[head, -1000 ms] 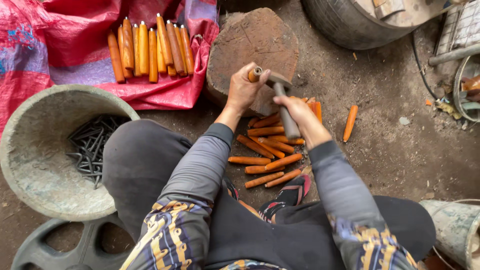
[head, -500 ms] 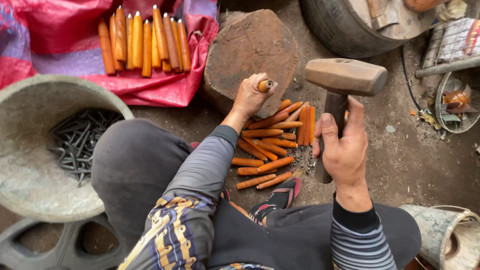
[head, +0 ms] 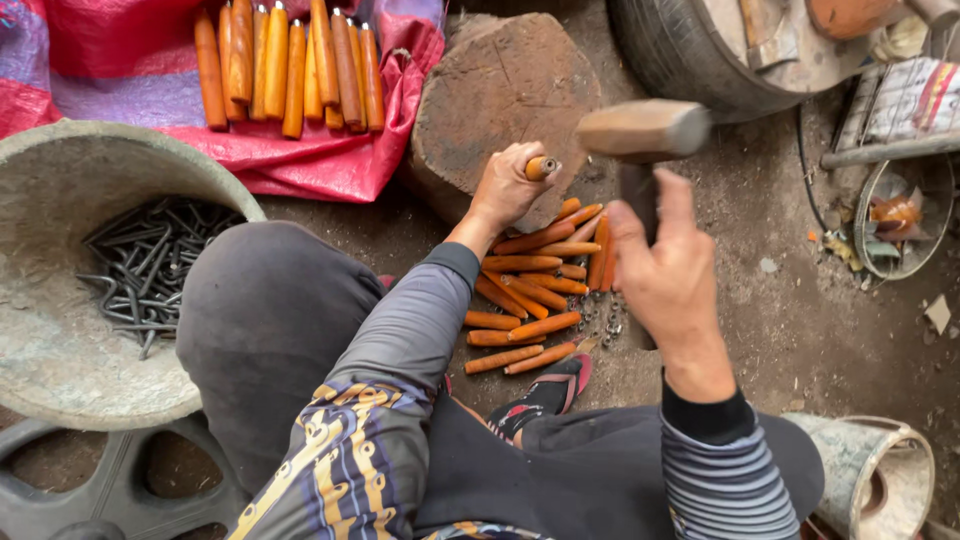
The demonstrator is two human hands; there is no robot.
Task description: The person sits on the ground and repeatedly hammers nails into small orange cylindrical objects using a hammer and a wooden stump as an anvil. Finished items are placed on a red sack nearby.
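Observation:
My left hand (head: 508, 187) is closed around an orange wooden handle (head: 540, 167), holding it upright on a round wooden block (head: 505, 85). My right hand (head: 668, 277) grips the shaft of a hammer (head: 642, 131), whose head is raised in the air just right of the handle. A loose pile of orange wooden handles (head: 530, 285) lies on the ground between the block and my knees. Small metal rings (head: 600, 320) lie beside that pile.
A row of finished orange handles (head: 285, 65) rests on a red sheet (head: 330, 160) at the top left. A grey basin (head: 60, 340) at left holds several dark metal pieces (head: 150, 265). A tyre (head: 690, 60) stands top right, a small bucket (head: 880, 475) bottom right.
One second ago the hammer head was down on the handle at the block. My right hand has since lifted it up and to the right; it now hangs closer to the handle.

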